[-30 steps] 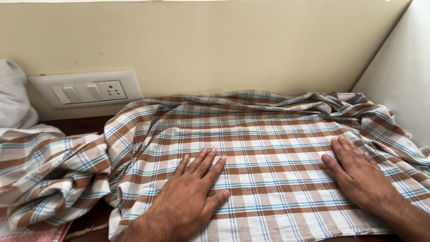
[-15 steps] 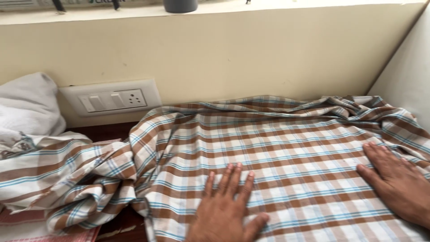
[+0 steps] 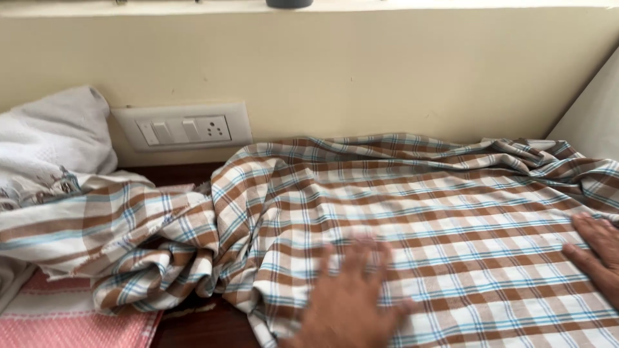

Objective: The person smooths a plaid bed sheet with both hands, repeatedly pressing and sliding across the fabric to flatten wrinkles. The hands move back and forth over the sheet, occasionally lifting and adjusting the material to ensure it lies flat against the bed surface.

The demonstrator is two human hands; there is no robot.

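- Brown, white and blue checked cloth (image 3: pixel 425 225) lies spread over most of the surface in the head view, its far edge rumpled against the cream wall (image 3: pixel 387 71); its left part is bunched into folds that spill toward the lower left.
- Left hand (image 3: pixel 348 303) lies palm down on the near part of the cloth, fingers stretched out and slightly spread, gripping nothing; it is blurred.
- Right hand (image 3: pixel 596 254) rests flat on the cloth at the right edge of the frame, fingers extended and pressed to the fabric, partly cut off, nothing held.
- White switch plate with a socket (image 3: pixel 184 129) sits on the wall above the bunched folds.
- White towel (image 3: pixel 55 145) is heaped at the far left.
- Pink cloth (image 3: pixel 71 322) lies at the lower left, just under the checked folds.
- Dark wooden surface (image 3: pixel 203 325) shows between the pink cloth and the left hand.
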